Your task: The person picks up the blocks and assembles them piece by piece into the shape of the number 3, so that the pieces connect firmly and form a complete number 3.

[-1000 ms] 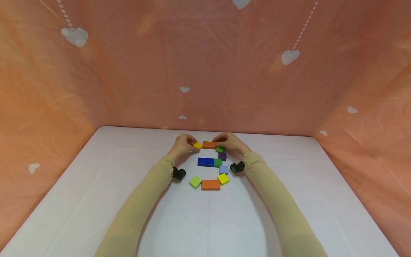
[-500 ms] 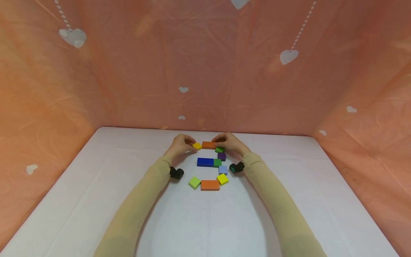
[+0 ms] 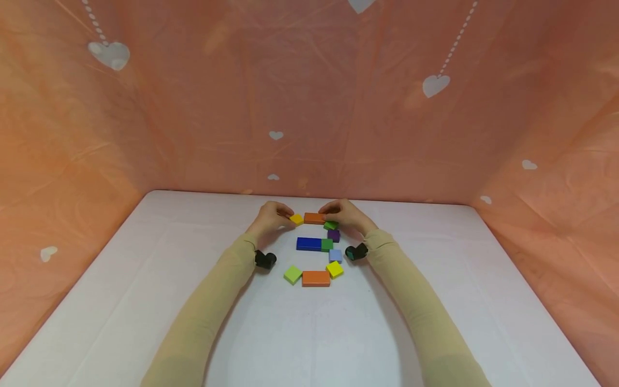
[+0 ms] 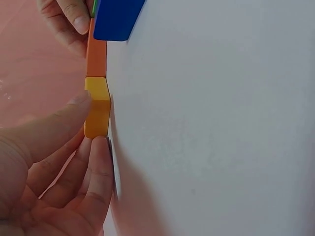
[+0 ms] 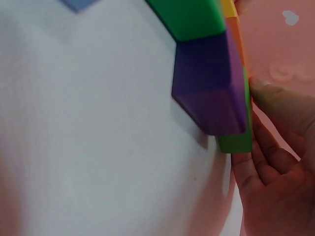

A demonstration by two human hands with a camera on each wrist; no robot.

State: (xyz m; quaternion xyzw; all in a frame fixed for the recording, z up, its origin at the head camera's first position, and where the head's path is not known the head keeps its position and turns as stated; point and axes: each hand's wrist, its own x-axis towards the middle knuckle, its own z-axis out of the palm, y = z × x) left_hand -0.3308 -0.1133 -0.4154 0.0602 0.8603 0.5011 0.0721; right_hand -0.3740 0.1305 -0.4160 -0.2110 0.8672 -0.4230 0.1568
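Observation:
My left hand [image 3: 272,217] pinches a yellow block [image 3: 296,219], thumb on one side and fingertips at its outer end. That block meets the left end of an orange block [image 3: 314,218] in the left wrist view. At the other end, my right hand [image 3: 347,214] holds a green block [image 5: 236,143], its thumb tip by the seam with the orange one and its fingers at the green block's outer end. A purple block [image 5: 209,88] stands close in front of the green block. Nearer me, a long blue block [image 3: 309,244] adjoins a darker green block [image 3: 327,245].
A light blue block [image 3: 336,256], another yellow block [image 3: 335,270], a second orange block [image 3: 316,279] and a lime block [image 3: 293,274] continue the shape toward me. The white table [image 3: 309,344] ends at an orange cloth wall [image 3: 309,107] with hearts.
The left wrist has shifted slightly left while its fingers stay on the yellow block. The right hand and the other blocks look unchanged apart from a small camera shift.

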